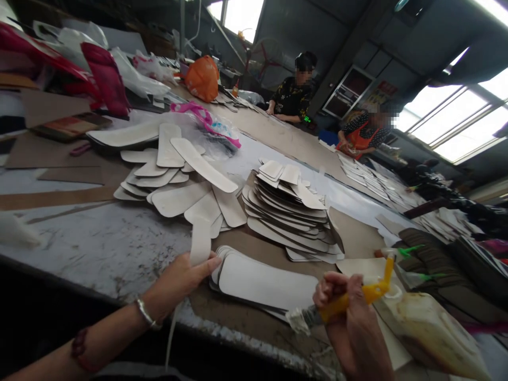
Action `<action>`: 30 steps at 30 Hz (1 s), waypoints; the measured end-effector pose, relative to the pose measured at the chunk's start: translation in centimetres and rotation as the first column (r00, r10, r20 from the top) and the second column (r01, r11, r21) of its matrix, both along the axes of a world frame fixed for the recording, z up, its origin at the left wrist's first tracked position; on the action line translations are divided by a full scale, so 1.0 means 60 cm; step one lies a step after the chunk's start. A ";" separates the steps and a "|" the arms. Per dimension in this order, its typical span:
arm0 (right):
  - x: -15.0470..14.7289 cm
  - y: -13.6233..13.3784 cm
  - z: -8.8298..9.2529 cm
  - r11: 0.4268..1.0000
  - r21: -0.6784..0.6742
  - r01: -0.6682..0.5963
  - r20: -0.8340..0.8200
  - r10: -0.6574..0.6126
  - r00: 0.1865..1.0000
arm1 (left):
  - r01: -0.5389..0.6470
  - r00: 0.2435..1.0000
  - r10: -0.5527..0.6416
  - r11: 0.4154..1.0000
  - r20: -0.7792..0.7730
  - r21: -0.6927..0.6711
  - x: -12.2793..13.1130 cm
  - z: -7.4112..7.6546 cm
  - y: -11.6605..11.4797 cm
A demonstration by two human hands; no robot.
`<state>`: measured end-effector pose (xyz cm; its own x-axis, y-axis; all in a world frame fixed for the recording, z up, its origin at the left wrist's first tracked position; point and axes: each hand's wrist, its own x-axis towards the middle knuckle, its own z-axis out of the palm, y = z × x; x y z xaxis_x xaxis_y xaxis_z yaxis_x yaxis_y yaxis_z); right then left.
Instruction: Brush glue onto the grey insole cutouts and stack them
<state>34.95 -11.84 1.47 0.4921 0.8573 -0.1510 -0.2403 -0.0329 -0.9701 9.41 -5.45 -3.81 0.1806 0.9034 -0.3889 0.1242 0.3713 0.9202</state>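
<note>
My left hand [178, 286] is closed on a white strip [201, 238], which stands up above the fingers; a narrow tail hangs below the wrist. Its thumb reaches the left end of a fanned stack of white curved panels [265, 280] near the table edge. At the stack's right end, my right hand [353, 317] grips a yellow-handled brush [337, 307]. The brush's whitish, clotted bristles point left, over the stack's lower right corner. Behind lie a taller pile of similar panels [288, 217] and a loose heap of panels [182, 196].
A stained, pale plastic container [432, 328] stands at the right, beside green-tipped nozzles [413, 251]. Brown sheets [71, 153] and plastic bags [103, 79] cover the left side. An orange bag [202, 78] is farther back. Two people [291, 98] work along the table's far side.
</note>
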 end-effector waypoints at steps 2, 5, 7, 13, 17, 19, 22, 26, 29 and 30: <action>-0.024 0.006 -0.003 0.994 0.101 0.045 0.023 -0.048 0.999 | 0.046 0.995 -0.038 0.996 -0.097 0.080 0.014 -0.006 -0.009; -0.072 0.022 -0.014 0.967 0.240 0.081 -0.040 -0.073 0.997 | 0.080 0.973 -0.039 0.982 -0.229 0.174 0.025 -0.014 -0.016; -0.106 0.034 -0.025 0.942 0.317 0.115 -0.146 -0.072 0.987 | 0.102 0.963 -0.042 0.971 -0.268 0.214 0.027 -0.018 -0.019; -0.176 0.052 -0.065 0.936 0.323 0.139 -0.301 -0.038 0.953 | 0.141 0.966 -0.095 0.973 -0.240 0.183 0.025 -0.015 -0.029; -0.178 0.047 -0.085 0.936 0.318 0.149 -0.209 -0.085 0.974 | 0.138 0.981 -0.108 0.971 -0.160 0.194 0.027 -0.016 -0.032; -0.161 0.041 -0.091 0.927 0.345 0.147 -0.092 -0.122 0.988 | 0.113 0.987 -0.090 0.977 -0.133 0.182 0.027 -0.018 -0.033; -0.118 0.030 -0.096 0.916 0.380 0.132 0.136 -0.197 0.971 | 0.086 0.994 -0.073 0.982 -0.083 0.169 0.027 -0.021 -0.035; -0.050 0.014 -0.099 0.919 0.362 0.160 0.301 -0.277 0.912 | 0.079 0.997 -0.079 0.991 -0.006 0.111 0.026 -0.015 -0.038; -0.015 0.001 -0.095 0.930 0.326 0.170 0.402 -0.299 0.865 | 0.086 0.996 -0.087 0.992 0.011 0.087 0.025 -0.009 -0.039; -0.007 -0.003 -0.091 0.939 0.301 0.167 0.439 -0.292 0.850 | 0.087 0.996 -0.088 0.993 0.007 0.085 0.025 -0.007 -0.040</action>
<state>34.50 -12.03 -4.01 0.6366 0.6891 0.3462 0.2756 0.2160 -0.9367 10.91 -7.83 -4.26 0.2645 0.9134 -0.3093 0.1427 0.2801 0.9493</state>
